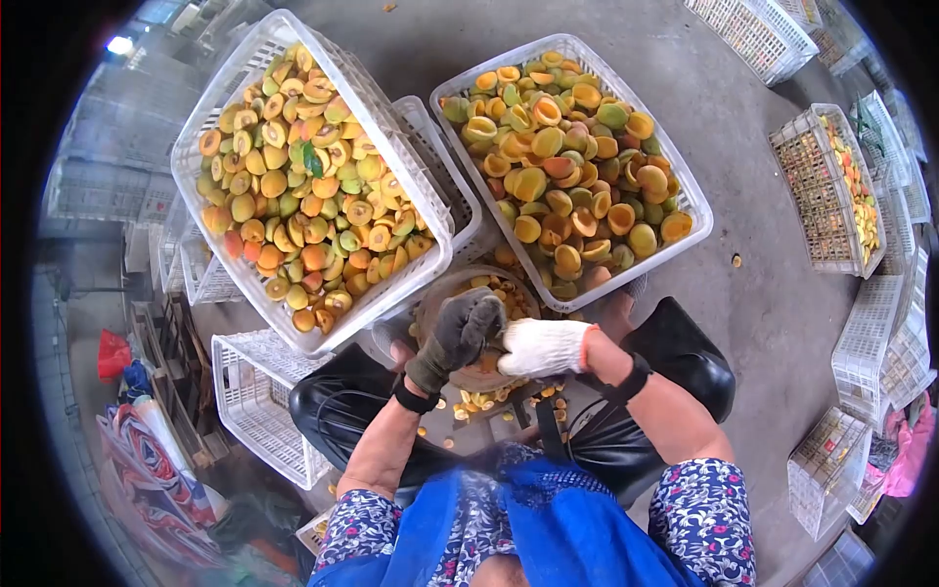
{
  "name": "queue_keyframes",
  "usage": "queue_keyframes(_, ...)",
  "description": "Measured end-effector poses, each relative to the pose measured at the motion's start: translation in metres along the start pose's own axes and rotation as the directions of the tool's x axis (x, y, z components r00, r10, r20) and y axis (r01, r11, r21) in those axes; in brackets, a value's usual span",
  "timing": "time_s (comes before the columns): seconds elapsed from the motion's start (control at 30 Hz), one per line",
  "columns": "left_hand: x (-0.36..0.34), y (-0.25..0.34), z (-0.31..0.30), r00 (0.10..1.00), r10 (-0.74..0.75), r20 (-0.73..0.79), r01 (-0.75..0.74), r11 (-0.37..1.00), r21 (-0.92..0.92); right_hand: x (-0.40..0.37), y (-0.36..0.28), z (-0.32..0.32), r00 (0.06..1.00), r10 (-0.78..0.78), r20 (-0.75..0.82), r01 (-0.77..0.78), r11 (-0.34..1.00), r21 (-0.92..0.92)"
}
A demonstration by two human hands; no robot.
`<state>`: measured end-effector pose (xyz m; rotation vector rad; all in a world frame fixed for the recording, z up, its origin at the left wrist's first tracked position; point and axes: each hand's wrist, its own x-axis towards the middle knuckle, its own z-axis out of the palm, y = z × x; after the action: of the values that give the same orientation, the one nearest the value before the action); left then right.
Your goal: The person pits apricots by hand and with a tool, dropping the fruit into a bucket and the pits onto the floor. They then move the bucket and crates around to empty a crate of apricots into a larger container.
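My left hand, in a dark grey glove, is closed in a fist over a round basin. My right hand, in a white knitted glove with an orange cuff, meets it from the right with its fingers curled in. Whatever lies between the fingers is hidden. Beneath both hands, the basin contains yellowish fruit pieces or pits. Up and to the left, a tilted white crate is full of halved apricot-like fruit, many with the stone showing. A second white crate at the upper right holds hollowed halves.
Loose fruit pieces lie below the basin between my knees. An overturned white crate sits by my left leg. Stacked crates line the right side, one with fruit. Wooden pallets and plastic bags are at the left.
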<state>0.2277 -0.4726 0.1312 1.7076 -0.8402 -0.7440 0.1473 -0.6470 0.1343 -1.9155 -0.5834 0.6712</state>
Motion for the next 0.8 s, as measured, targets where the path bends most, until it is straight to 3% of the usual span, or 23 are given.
queue_keyframes(0.03,0.003,0.007,0.003,1.0,-0.026,0.006,0.027,0.992,-0.121,-0.005,-0.014,-0.011,0.949,0.294,0.113,-0.312,0.929,0.2)
queue_keyframes(0.07,0.007,0.016,0.002,1.0,-0.025,-0.005,0.024,0.992,-0.125,-0.01,-0.025,-0.017,0.948,0.295,0.121,-0.314,0.93,0.191)
queue_keyframes(0.1,0.012,0.027,-0.002,1.0,-0.006,0.019,0.008,0.996,-0.088,-0.016,-0.034,-0.022,0.917,0.36,0.172,-0.397,0.78,0.484)
queue_keyframes(0.13,0.018,0.04,-0.01,0.999,0.011,0.04,-0.01,0.999,-0.045,-0.017,-0.038,-0.024,0.885,0.399,0.242,-0.441,0.543,0.715)
queue_keyframes(0.17,0.023,0.057,-0.017,0.999,0.008,0.053,-0.005,0.998,-0.057,-0.019,-0.032,-0.022,0.873,0.352,0.337,-0.466,0.4,0.789)
queue_keyframes(0.2,0.027,0.065,-0.026,0.997,0.078,0.008,-0.078,0.994,0.08,-0.019,-0.035,-0.016,0.921,0.305,0.244,-0.374,0.505,0.778)
queue_keyframes(0.23,0.039,0.062,-0.039,1.0,0.025,-0.008,-0.025,0.997,-0.073,-0.011,-0.036,-0.011,0.942,0.231,0.243,-0.334,0.706,0.625)
queue_keyframes(0.27,0.053,0.057,-0.056,0.997,-0.071,0.024,0.071,0.997,0.002,-0.003,-0.035,-0.005,0.956,0.148,0.254,-0.25,0.863,0.439)
queue_keyframes(0.3,0.067,0.052,-0.07,0.983,-0.173,0.06,0.169,0.983,0.068,0.001,-0.016,0.016,0.978,0.137,0.158,-0.171,0.959,0.225)
queue_keyframes(0.33,0.083,0.055,-0.066,0.993,-0.013,-0.118,0.016,1.0,0.025,0.007,0.0,0.035,0.994,0.101,0.052,-0.102,0.995,0.008)
queue_keyframes(0.37,0.098,0.064,-0.065,0.947,0.149,-0.283,-0.151,0.988,0.013,0.011,-0.013,0.026,0.954,0.246,0.171,-0.237,0.969,-0.071)
queue_keyframes(0.43,0.122,0.108,-0.098,0.929,0.276,-0.245,-0.275,0.961,0.039,0.019,0.009,0.035,0.983,0.155,0.103,-0.139,0.98,-0.144)
queue_keyframes(0.47,0.13,0.094,-0.105,0.897,0.215,-0.387,-0.302,0.936,-0.18,0.022,0.017,0.038,0.997,0.068,0.031,-0.061,0.978,-0.201)
queue_keyframes(0.5,0.131,0.083,-0.122,0.844,0.294,-0.448,-0.341,0.94,-0.026,0.017,-0.026,0.002,0.973,0.211,0.094,-0.192,0.965,-0.177)
queue_keyframes(0.53,0.126,0.075,-0.138,0.789,0.38,-0.483,-0.365,0.922,0.131,0.018,-0.036,-0.007,0.918,0.385,0.097,-0.385,0.923,-0.013)
queue_keyframes(0.57,0.11,0.066,-0.15,0.754,0.392,-0.526,-0.177,0.894,0.412,0.015,-0.027,-0.004,0.956,0.289,0.039,-0.289,0.957,-0.016)
queue_keyframes(0.6,0.089,0.056,-0.166,0.714,0.422,-0.558,0.043,0.77,0.636,0.013,-0.009,0.002,0.982,0.19,-0.021,-0.191,0.981,-0.027)
queue_keyframes(0.63,0.069,0.043,-0.185,0.772,0.359,-0.525,0.261,0.574,0.776,0.016,0.008,0.008,0.982,0.188,-0.028,-0.189,0.982,-0.026)
queue_keyframes(0.67,0.048,0.024,-0.206,0.814,0.277,-0.511,0.428,0.308,0.85,0.02,0.026,0.016,0.974,-0.158,-0.164,0.102,0.948,-0.302)
queue_keyframes(0.7,0.024,-0.002,-0.228,0.815,0.329,-0.477,0.471,0.105,0.876,0.019,0.035,0.023,0.846,-0.496,-0.195,0.31,0.755,-0.578)
queue_keyframes(0.73,0.006,-0.016,-0.241,0.822,0.298,-0.486,0.546,-0.169,0.821,0.018,0.02,0.017,0.852,-0.478,-0.213,0.287,0.767,-0.575)
queue_keyframes(0.77,-0.012,-0.028,-0.251,0.846,0.22,-0.486,0.529,-0.224,0.818,0.019,-0.013,0.001,0.987,0.026,-0.157,-0.044,0.993,-0.112)
queue_keyframes(0.8,-0.025,-0.047,-0.258,0.832,0.346,-0.434,0.528,-0.252,0.811,0.02,-0.041,-0.014,0.887,0.443,0.126,-0.46,0.832,0.31)
